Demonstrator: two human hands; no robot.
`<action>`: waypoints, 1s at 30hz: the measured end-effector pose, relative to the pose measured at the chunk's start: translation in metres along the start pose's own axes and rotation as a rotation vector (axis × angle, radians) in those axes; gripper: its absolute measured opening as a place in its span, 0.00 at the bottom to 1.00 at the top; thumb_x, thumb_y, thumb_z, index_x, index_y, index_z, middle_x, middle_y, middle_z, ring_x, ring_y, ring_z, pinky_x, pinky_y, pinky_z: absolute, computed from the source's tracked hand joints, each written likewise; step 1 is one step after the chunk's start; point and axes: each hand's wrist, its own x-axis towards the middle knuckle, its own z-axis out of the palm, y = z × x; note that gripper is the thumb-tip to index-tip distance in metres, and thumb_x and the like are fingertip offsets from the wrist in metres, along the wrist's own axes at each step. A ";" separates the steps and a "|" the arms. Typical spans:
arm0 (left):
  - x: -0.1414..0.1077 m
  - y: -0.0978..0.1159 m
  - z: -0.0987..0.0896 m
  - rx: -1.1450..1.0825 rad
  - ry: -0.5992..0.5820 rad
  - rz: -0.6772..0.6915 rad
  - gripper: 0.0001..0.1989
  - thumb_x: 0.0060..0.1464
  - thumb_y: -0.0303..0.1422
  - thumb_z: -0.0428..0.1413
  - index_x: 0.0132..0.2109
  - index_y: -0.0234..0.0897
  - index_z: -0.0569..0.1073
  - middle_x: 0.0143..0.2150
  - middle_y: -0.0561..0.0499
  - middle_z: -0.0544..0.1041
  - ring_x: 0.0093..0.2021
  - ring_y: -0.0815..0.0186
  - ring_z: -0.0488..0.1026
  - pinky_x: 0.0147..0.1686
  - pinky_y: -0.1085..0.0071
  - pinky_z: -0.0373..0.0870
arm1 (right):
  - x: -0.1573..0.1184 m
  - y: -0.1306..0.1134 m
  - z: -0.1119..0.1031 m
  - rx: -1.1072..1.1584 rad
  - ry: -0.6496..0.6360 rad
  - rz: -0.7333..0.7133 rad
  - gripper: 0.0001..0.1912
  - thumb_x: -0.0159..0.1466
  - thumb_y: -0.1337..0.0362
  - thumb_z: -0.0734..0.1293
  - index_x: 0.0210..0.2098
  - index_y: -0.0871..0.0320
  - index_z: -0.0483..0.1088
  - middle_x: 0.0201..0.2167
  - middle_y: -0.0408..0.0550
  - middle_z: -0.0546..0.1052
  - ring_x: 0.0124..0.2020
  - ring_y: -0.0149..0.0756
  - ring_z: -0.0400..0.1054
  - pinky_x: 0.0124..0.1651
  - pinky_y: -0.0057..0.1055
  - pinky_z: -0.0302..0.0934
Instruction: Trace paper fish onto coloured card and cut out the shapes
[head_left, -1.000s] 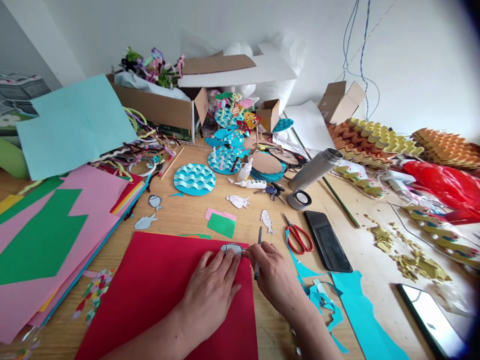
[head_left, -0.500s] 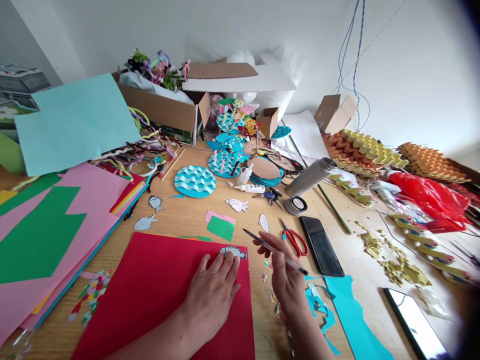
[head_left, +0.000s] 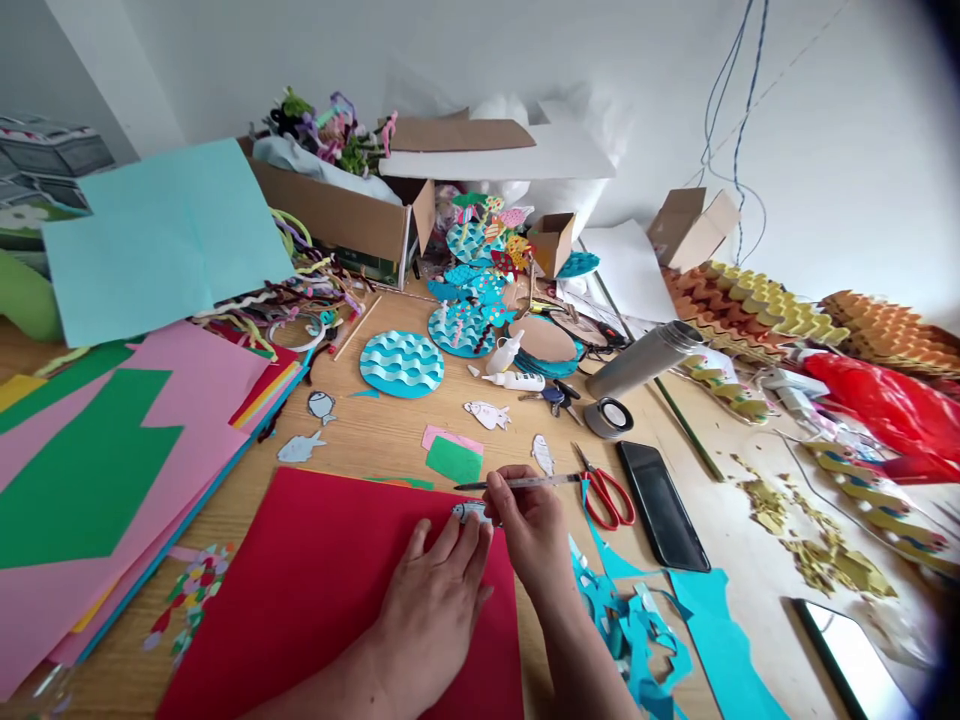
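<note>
A large red sheet (head_left: 330, 590) lies on the table in front of me. My left hand (head_left: 439, 600) rests flat on it, fingers spread, with the fingertips on the lower edge of a small grey paper fish (head_left: 466, 511) near the sheet's top right corner. In my right hand (head_left: 529, 530) a pen (head_left: 540, 481) is pinched between thumb and fingers, held nearly level, its tip pointing left just above the fish. This hand partly covers the fish's tail end.
Red-handled scissors (head_left: 609, 498) and a black phone (head_left: 661, 508) lie right of my right hand, with blue scraps (head_left: 637, 640) below. Coloured sheets (head_left: 187, 470) are stacked left. Farther back are a wavy blue disc (head_left: 401, 363), glue bottles and a metal flask (head_left: 645, 360).
My right hand has moved left to the fish, and the pen has turned from slanting to nearly level. My left hand stays on the sheet. The view has shifted slightly.
</note>
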 end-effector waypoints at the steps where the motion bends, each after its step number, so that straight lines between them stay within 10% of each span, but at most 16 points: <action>1: 0.000 0.000 0.000 -0.005 0.005 -0.006 0.22 0.66 0.39 0.41 0.62 0.37 0.64 0.60 0.46 0.70 0.58 0.57 0.64 0.54 0.55 0.60 | -0.001 0.004 0.001 -0.039 0.002 -0.008 0.18 0.63 0.48 0.64 0.31 0.58 0.66 0.22 0.43 0.70 0.23 0.32 0.64 0.25 0.27 0.59; 11: 0.002 0.000 -0.011 -0.053 -0.068 -0.027 0.21 0.65 0.36 0.42 0.61 0.41 0.66 0.60 0.47 0.70 0.58 0.57 0.65 0.54 0.53 0.61 | -0.001 0.011 0.006 -0.417 0.001 -0.224 0.15 0.67 0.56 0.59 0.27 0.56 0.63 0.20 0.41 0.68 0.20 0.30 0.62 0.25 0.27 0.55; 30: 0.003 0.001 -0.009 -0.094 -0.061 -0.040 0.20 0.65 0.41 0.43 0.58 0.41 0.69 0.55 0.44 0.74 0.56 0.56 0.66 0.53 0.52 0.60 | -0.002 0.016 0.008 -0.405 -0.089 -0.226 0.13 0.68 0.57 0.59 0.29 0.56 0.62 0.23 0.43 0.71 0.23 0.31 0.65 0.27 0.28 0.58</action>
